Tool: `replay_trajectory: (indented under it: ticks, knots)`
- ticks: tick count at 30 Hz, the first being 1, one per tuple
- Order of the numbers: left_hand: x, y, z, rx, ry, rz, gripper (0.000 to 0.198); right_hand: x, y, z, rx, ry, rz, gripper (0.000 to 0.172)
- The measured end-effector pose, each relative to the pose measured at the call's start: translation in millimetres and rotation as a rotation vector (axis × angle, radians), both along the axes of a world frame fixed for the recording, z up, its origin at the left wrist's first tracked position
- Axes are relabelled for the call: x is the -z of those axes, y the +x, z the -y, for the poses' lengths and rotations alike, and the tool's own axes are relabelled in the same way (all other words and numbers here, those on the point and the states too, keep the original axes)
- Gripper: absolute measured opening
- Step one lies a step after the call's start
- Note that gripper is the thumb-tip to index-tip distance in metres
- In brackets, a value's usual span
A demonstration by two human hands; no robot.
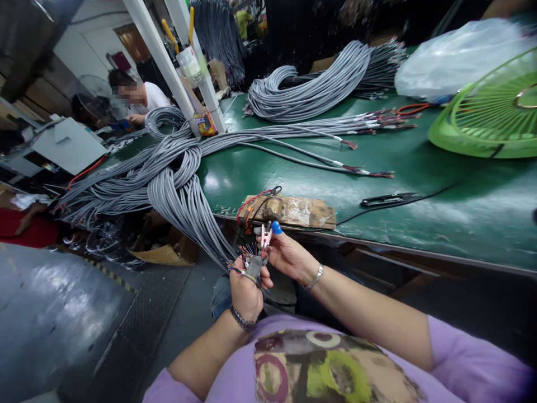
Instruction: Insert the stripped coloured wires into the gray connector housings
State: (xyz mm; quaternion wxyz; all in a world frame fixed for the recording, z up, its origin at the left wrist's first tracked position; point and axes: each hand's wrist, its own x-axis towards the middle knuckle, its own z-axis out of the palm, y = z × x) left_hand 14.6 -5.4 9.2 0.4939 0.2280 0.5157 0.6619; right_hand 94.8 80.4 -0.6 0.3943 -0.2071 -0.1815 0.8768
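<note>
My left hand is closed around the end of a grey cable, just off the table's front edge. Thin coloured wires fan out of its grip. Close beside it, my right hand pinches a small pink clip at the wires; a blue cover sits on one fingertip. What the clip's jaws touch is too small to make out. Behind the hands lies a worn wooden block with red and black leads. A thick bundle of grey cables hangs over the edge to my left.
The green table carries cables with bared ends, a large cable coil, black snips, a green fan and a plastic bag. A white post rises behind. A co-worker sits at the far left.
</note>
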Motion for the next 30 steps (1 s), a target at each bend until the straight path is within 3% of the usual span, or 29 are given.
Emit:
replay_trajectory:
  ticks: [6,9,14,23,30]
  knots:
    - [-1.0,0,7,0.007,0.036,-0.011,0.029,-0.5,6,3,-0.104,-0.056,-0.059,0.048]
    - [0.9,-2,10,0.000,0.044,-0.016,0.029,-2.1,10,3,-0.133,-0.031,-0.072,0.043]
    - [1.5,-3,9,-0.003,0.057,-0.012,0.028,-3.9,11,1,-0.076,0.016,-0.001,0.021]
    - [0.8,-3,8,-0.007,0.069,-0.015,0.026,10.9,9,2,0.001,0.180,0.128,0.038]
    - [3.4,-3,6,-0.003,0.065,-0.031,0.023,6.7,8,4,0.091,0.245,0.189,0.042]
